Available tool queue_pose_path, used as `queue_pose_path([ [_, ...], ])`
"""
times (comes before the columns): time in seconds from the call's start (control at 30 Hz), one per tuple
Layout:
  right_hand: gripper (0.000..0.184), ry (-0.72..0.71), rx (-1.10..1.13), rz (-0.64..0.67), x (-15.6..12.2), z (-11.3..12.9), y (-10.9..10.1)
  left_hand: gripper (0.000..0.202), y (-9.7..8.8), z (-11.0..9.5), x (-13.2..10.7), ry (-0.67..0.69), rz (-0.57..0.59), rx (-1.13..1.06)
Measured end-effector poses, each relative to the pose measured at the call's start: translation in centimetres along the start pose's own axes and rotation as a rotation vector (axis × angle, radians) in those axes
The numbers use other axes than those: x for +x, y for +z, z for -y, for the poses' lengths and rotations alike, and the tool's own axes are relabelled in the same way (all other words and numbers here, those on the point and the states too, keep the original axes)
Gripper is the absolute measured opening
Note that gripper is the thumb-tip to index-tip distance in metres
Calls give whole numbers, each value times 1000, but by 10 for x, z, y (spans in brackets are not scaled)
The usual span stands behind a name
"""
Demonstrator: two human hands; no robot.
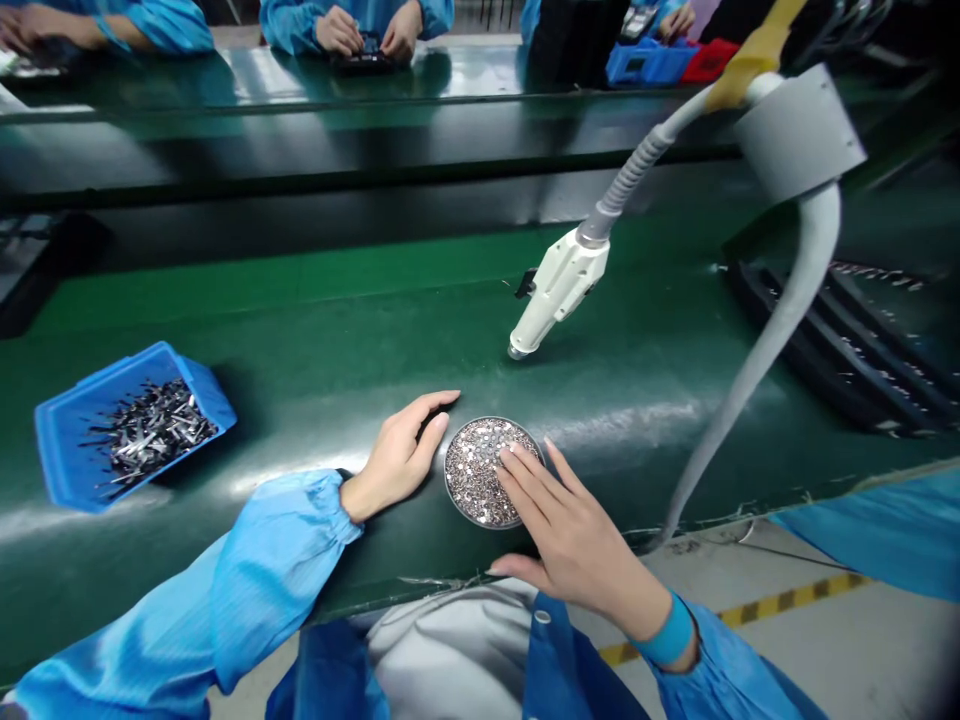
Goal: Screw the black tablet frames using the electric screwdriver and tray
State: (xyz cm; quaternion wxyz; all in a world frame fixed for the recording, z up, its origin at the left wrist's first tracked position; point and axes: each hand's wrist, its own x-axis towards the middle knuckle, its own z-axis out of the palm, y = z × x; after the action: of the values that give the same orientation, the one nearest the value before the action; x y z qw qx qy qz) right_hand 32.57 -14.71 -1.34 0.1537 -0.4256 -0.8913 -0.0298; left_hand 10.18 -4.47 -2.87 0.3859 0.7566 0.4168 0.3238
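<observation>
A small round metal dish (458, 493) full of tiny shiny parts sits on the green bench near its front edge. My left hand (401, 455) rests on the bench against the dish's left rim, fingers loosely curled, holding nothing. My right hand (570, 535) lies flat with fingers stretched out, its fingertips on the parts in the dish's right side. A white hand tool (559, 290) on a grey corrugated hose hangs tip-down just above the bench, behind the dish.
A blue tray (75, 475) of small metal pieces sits at the left. Black slotted racks (855, 350) lie at the right. A grey hose (772, 340) curves down past the bench edge. Other people's hands (367, 30) work across the far belt.
</observation>
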Motion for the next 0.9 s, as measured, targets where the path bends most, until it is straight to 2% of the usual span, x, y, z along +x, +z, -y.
queue_pose_path([
  [0.23, 78, 31, 41, 64, 15, -1, 7, 38, 1, 0, 0, -9, -13, 3],
  [0.43, 77, 2, -98, 62, -1, 4, -6, 38, 1, -2, 1, 13, -7, 13],
  [0.67, 76, 21, -86, 118, 10, 0, 2, 38, 2, -2, 1, 8, -14, 17],
  [0.9, 72, 20, -51, 121, -8, -2, -7, 37, 3, 0, 1, 22, -3, 20],
])
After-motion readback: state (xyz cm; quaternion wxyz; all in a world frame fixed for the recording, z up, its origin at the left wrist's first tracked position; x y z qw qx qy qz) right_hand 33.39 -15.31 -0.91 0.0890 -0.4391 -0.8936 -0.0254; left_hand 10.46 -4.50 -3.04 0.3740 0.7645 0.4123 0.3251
